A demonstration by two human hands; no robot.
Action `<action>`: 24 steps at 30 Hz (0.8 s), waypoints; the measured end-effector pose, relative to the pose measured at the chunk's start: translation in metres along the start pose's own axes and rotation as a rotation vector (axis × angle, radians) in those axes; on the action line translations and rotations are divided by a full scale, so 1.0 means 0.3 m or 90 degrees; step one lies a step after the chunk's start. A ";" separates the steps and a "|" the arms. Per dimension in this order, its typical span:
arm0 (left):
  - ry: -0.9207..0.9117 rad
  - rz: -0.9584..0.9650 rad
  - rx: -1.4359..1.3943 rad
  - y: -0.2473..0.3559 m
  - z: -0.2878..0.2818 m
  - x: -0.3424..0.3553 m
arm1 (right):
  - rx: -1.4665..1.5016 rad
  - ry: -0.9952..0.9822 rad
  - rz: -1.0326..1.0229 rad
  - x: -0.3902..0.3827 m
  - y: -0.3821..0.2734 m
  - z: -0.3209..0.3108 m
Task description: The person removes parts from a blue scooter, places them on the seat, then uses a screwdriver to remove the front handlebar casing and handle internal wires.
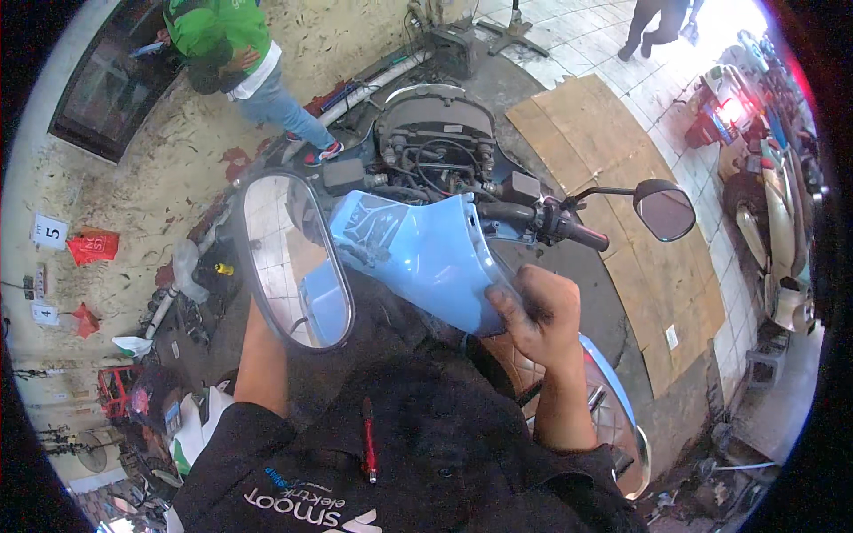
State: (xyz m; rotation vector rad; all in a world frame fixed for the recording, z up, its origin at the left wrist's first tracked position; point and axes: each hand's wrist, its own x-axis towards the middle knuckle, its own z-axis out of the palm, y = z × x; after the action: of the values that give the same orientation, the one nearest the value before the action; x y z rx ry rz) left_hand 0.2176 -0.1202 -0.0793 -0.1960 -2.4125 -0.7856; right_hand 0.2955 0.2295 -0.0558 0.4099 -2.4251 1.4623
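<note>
A glossy light-blue plastic scooter cover panel (426,258), with a dark patterned patch at its left end, is tilted in front of my chest. My right hand (540,315) is closed on its right edge, thumb on the near face. My left forearm rises behind the large oval rear-view mirror (298,262), which hides my left hand and its fingers. Beyond the panel, the scooter's front is opened up, with exposed cables (435,169) below a dark curved front housing (435,120). The right handlebar grip (582,233) lies just past the panel's right end.
The second mirror (665,210) sticks out on the right above flattened cardboard (622,178). A brown quilted seat (522,369) is beside my right forearm. A person in green (218,40) bends near the left wall; another person (653,27) stands far right. Parked motorbikes (769,213) line the right side.
</note>
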 end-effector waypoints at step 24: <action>-0.018 -0.041 -0.173 0.007 0.002 0.024 | 0.113 0.025 0.224 0.186 0.136 0.018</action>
State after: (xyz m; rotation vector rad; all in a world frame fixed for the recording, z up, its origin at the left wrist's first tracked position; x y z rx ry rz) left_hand 0.2122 -0.1185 -0.0745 -0.2381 -2.3405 -1.1466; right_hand 0.2281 0.2374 -0.0702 -0.0157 -2.4338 1.8155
